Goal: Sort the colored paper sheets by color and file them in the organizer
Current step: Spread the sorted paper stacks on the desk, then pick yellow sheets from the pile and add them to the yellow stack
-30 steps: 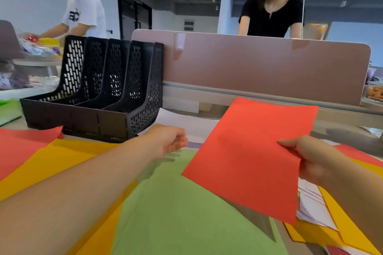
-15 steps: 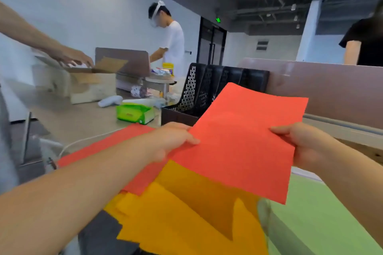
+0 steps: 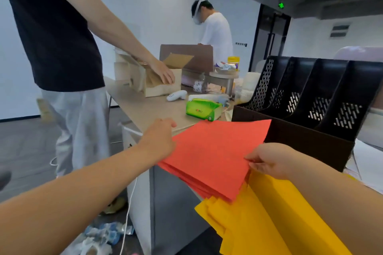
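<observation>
Your right hand [image 3: 269, 161] pinches the red sheet [image 3: 215, 151] at its near edge, on the red pile [image 3: 209, 191] at the counter [image 3: 149, 109] corner; your left hand [image 3: 159, 141] touches the left edge, but I cannot tell its grip; I judge the paper light and floppy, so hold two edges.

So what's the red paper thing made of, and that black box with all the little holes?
The red sheet looks like thin paper with a matte finish: it is flat, has no shine and has crisp, thin edges. The black organizer looks like hard plastic with a slight gloss: it has stiff, evenly shaped walls with neat rows of slots. It could be coated metal, which is hard to rule out from here.
</observation>
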